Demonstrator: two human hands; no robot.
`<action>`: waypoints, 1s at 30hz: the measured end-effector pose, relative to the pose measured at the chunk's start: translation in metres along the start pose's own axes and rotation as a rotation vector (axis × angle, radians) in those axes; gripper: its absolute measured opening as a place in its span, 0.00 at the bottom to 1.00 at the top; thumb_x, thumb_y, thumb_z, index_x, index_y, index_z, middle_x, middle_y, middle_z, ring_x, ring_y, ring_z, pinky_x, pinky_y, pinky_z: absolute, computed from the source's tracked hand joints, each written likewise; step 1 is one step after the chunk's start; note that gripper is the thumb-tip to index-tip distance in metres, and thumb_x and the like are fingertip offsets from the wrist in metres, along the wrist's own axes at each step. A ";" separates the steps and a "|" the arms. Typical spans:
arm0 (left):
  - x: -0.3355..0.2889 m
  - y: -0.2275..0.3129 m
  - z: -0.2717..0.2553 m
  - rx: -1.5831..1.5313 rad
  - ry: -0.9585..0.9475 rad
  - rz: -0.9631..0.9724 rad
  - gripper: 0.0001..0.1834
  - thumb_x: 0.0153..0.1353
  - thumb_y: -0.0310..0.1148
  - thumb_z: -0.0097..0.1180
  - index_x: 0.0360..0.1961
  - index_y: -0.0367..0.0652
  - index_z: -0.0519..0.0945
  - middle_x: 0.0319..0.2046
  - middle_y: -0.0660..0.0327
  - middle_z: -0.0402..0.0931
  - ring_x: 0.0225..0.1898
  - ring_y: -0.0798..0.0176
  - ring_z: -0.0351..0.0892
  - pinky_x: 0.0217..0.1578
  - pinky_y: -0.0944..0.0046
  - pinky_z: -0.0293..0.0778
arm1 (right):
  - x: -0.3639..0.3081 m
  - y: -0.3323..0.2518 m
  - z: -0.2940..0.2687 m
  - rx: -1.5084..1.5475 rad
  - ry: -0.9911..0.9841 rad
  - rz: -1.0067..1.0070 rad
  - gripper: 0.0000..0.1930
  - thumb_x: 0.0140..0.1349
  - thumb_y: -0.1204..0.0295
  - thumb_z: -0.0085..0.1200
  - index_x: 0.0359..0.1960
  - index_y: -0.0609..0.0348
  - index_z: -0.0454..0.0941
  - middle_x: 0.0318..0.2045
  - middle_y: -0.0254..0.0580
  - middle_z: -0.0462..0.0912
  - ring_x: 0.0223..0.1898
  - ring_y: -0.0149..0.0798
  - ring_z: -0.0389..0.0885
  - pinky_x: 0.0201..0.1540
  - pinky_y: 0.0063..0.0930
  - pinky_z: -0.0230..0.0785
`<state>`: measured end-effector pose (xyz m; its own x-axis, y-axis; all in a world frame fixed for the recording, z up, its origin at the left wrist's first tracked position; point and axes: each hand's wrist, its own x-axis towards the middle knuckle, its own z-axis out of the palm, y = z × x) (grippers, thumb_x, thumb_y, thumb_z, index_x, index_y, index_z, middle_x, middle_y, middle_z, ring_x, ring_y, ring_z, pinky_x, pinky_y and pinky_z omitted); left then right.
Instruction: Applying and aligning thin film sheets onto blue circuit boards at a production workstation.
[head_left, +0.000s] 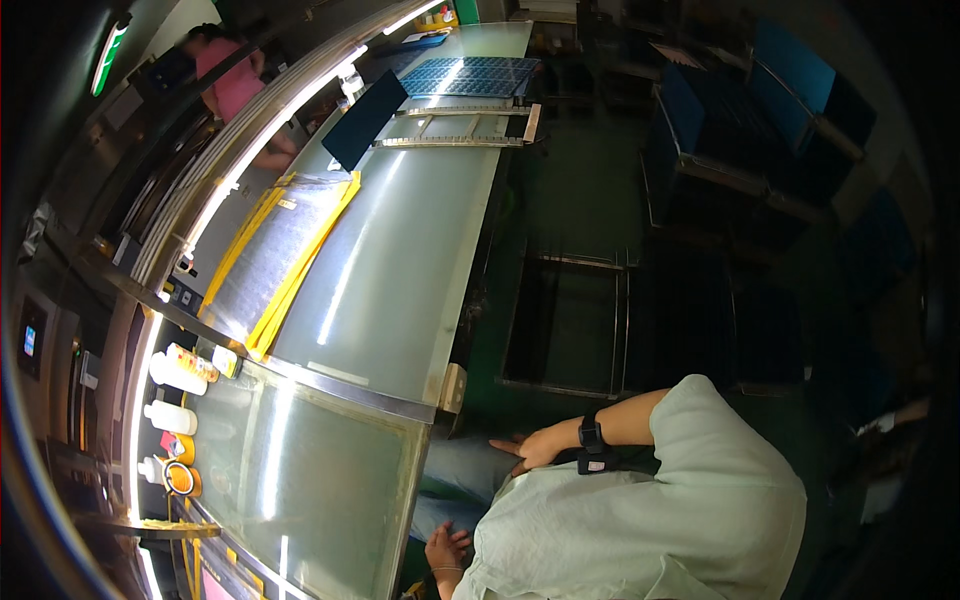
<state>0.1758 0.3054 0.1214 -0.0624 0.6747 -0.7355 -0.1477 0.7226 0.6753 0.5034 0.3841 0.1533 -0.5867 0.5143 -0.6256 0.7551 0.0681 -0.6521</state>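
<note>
My right hand (541, 447) is held close to my jeans (465, 468), near the front of my light shirt. Its fingers point left toward the table, stretched out at least in part, and I see nothing held in it. A dark band with a small black device (592, 434) is strapped on that wrist. Lower down, my left hand (447, 547) lies beside my leg with loosely bent fingers, a thin bracelet on its wrist. It appears to hold nothing. Nearest to both hands is the edge of the long glass-topped light table (330, 470).
White bottles (170, 418) and an orange tape roll (182, 480) line the table's far side. Farther along lie a yellow-edged sheet (285, 245), a dark panel (365, 120), a metal frame (455, 127) and a blue grid panel (465, 77). Racks of panels (705, 130) stand right; a person in pink (228, 75) is beyond.
</note>
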 end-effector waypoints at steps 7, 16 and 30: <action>0.005 -0.005 -0.006 0.007 -0.008 -0.018 0.18 0.65 0.41 0.43 0.45 0.37 0.73 0.24 0.54 0.80 0.18 0.63 0.78 0.13 0.71 0.67 | 0.001 0.001 -0.001 0.020 0.022 -0.011 0.45 0.60 0.45 0.39 0.66 0.51 0.25 0.61 0.73 0.50 0.62 0.61 0.56 0.63 0.41 0.51; 0.005 -0.007 -0.006 -0.033 -0.017 -0.003 0.18 0.65 0.41 0.44 0.46 0.37 0.73 0.25 0.52 0.80 0.18 0.62 0.79 0.13 0.71 0.67 | 0.007 0.008 0.002 0.033 0.006 -0.030 0.45 0.59 0.43 0.39 0.66 0.50 0.25 0.63 0.71 0.46 0.62 0.62 0.54 0.63 0.44 0.50; 0.007 -0.010 -0.007 -0.033 -0.006 -0.015 0.18 0.64 0.41 0.44 0.46 0.38 0.73 0.25 0.53 0.80 0.18 0.62 0.79 0.13 0.71 0.68 | 0.024 0.021 0.012 0.026 0.001 -0.013 0.45 0.60 0.45 0.41 0.67 0.48 0.26 0.65 0.63 0.43 0.65 0.59 0.48 0.64 0.38 0.48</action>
<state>0.1695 0.3015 0.1089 -0.0535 0.6646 -0.7453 -0.1809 0.7276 0.6618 0.5016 0.3878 0.1190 -0.5960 0.5140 -0.6169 0.7398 0.0526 -0.6708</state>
